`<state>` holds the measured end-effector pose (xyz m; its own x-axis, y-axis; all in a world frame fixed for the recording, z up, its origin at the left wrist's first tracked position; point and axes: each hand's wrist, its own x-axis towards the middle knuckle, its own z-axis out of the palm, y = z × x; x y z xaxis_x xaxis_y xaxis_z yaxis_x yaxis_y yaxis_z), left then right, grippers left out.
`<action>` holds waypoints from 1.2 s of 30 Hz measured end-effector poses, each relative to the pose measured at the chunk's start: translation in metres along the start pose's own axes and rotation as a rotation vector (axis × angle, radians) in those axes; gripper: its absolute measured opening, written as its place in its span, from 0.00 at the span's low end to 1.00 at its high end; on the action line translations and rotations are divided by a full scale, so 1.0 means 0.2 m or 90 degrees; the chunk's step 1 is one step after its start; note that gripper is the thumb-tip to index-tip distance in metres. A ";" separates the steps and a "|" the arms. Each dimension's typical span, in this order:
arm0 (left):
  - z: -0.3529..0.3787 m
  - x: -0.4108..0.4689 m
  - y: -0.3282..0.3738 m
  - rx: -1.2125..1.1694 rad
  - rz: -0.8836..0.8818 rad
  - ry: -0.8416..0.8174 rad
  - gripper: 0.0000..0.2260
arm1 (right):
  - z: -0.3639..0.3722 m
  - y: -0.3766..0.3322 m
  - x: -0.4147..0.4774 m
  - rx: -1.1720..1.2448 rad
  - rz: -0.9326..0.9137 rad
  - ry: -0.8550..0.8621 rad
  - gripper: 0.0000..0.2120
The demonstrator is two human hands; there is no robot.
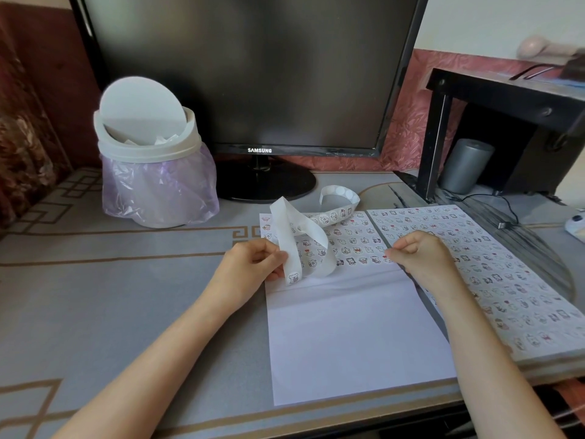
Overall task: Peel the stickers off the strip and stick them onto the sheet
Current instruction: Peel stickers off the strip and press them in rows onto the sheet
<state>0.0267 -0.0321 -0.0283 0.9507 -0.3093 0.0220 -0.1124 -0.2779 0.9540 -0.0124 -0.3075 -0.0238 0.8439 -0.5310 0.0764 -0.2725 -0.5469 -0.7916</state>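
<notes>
Two hands work over the sheet [354, 337], which lies flat by the desk's [126, 296] near edge, its far part filled with sticker rows. The left hand [253, 261] pinches the strip [283, 226] near its end; the strip loops up and trails toward the far edge. The right hand [418, 251] has curled fingers, with thumb and forefinger meeting at the lowest row. I cannot tell whether they hold a sticker.

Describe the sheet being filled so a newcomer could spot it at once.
Find the black monitor; on the grey table before it lie two white sheets side by side. The one meant is the left sheet, between the right hand and the left hand holding the strip. Only its top rows carry stickers, the rest blank, while the right sheet is covered all over.
</notes>
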 end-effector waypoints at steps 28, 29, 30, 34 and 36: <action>0.00 0.00 0.01 -0.001 0.009 -0.001 0.07 | -0.01 0.00 -0.02 0.026 0.007 -0.014 0.05; 0.00 0.00 0.01 -0.002 0.009 -0.001 0.07 | -0.01 0.00 -0.01 0.019 0.008 -0.009 0.04; 0.00 0.00 0.01 -0.004 0.009 -0.001 0.07 | -0.01 0.01 -0.01 0.014 0.007 -0.006 0.04; 0.00 0.00 0.01 -0.007 0.005 0.001 0.07 | -0.01 -0.01 -0.02 0.024 -0.002 0.007 0.02; 0.00 -0.01 0.01 -0.006 0.003 0.002 0.07 | -0.01 -0.03 -0.03 0.023 -0.025 0.018 0.02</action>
<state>0.0254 -0.0323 -0.0270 0.9512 -0.3073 0.0281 -0.1146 -0.2673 0.9568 -0.0160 -0.3027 -0.0181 0.8403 -0.5277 0.1239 -0.2221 -0.5437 -0.8094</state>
